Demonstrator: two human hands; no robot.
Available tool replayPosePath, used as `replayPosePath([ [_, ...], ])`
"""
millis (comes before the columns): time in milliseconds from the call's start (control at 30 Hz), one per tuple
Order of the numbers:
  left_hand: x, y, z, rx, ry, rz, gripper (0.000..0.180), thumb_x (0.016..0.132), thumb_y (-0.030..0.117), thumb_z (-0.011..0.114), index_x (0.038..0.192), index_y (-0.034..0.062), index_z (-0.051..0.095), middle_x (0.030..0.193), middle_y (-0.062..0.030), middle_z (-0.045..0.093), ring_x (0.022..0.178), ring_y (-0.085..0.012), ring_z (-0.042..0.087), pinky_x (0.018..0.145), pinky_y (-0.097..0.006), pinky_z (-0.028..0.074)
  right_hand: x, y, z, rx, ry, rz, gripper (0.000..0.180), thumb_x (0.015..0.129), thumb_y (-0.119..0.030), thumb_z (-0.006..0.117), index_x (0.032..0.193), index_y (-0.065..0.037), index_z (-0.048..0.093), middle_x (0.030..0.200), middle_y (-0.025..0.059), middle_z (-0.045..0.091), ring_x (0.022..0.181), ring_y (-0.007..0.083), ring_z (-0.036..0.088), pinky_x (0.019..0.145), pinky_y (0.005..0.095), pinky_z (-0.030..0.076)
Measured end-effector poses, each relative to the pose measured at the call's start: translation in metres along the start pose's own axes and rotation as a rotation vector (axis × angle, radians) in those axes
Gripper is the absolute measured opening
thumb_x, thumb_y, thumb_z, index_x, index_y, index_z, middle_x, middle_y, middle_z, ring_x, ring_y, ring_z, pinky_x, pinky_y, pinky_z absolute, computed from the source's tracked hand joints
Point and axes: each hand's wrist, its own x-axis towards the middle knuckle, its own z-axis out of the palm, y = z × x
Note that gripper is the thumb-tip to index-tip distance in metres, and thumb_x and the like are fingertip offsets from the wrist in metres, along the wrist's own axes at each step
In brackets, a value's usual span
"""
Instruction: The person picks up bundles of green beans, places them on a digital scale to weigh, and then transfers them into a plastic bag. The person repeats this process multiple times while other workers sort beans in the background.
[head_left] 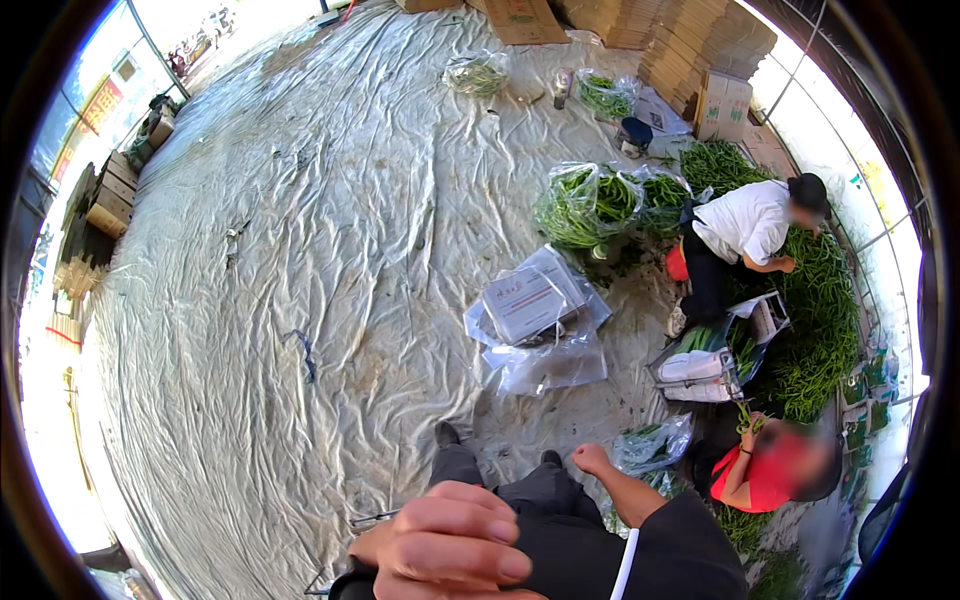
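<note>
My left hand (pixel 450 540) is raised large at the bottom edge, its fingers curled in. Nothing shows between those fingers, though the palm is hidden. My right hand (pixel 591 458) is a small fist at the end of a bent forearm, with a dark sleeve above the elbow; no object shows in it. Closest to that fist lies a clear plastic bag (pixel 652 446) with green contents. Beyond my feet sits a pile of flat, printed pale packs (pixel 530 300) on clear plastic sheeting (pixel 555 368).
At right, a person in white (pixel 745 220) and a person in red (pixel 765 470) work beside a heap of long green vegetables (pixel 820 330). An open carton (pixel 700 372) stands between them. Filled bags (pixel 590 205) and stacked cardboard (pixel 700 50) lie farther off. Wrinkled sheeting (pixel 330 250) covers the floor.
</note>
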Motion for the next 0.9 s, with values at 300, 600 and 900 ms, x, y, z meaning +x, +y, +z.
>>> replayPosePath([
  [300,0.12,-0.102,-0.059,-0.589,-0.226,-0.009,0.01,0.079,0.014,0.08,0.089,0.0102,0.077,0.098,-0.0061,0.069,0.092,-0.025,0.06,0.069,-0.037,0.052,0.004,-0.127,0.022,0.288,0.297,0.199,0.032,0.078,-0.037,0.063,0.09,-0.01,0.076,0.085,0.0173,0.071,0.083,0.0337,0.07,0.076,0.0414,0.055],
  [600,0.164,-0.232,-0.081,-0.343,-0.243,-0.224,0.023,0.075,0.019,0.083,0.096,0.0163,0.075,0.094,-0.0046,0.063,0.09,-0.024,0.059,0.07,-0.036,0.052,0.098,-0.209,0.003,0.479,0.124,0.33,0.042,0.081,-0.045,0.059,0.097,-0.009,0.075,0.099,0.0206,0.07,0.1,0.0355,0.067,0.089,0.0416,0.051],
  [900,0.188,-0.475,-0.099,-0.198,-0.085,-1.318,0.016,0.087,0.006,0.07,0.1,-0.0016,0.073,0.107,-0.0104,0.065,0.102,-0.0161,0.058,0.087,-0.031,0.047,0.271,-0.296,-0.112,0.282,0.117,0.045,0.035,0.078,-0.037,0.063,0.083,-0.005,0.075,0.073,0.0138,0.071,0.068,0.024,0.07,0.066,0.0368,0.053],
])
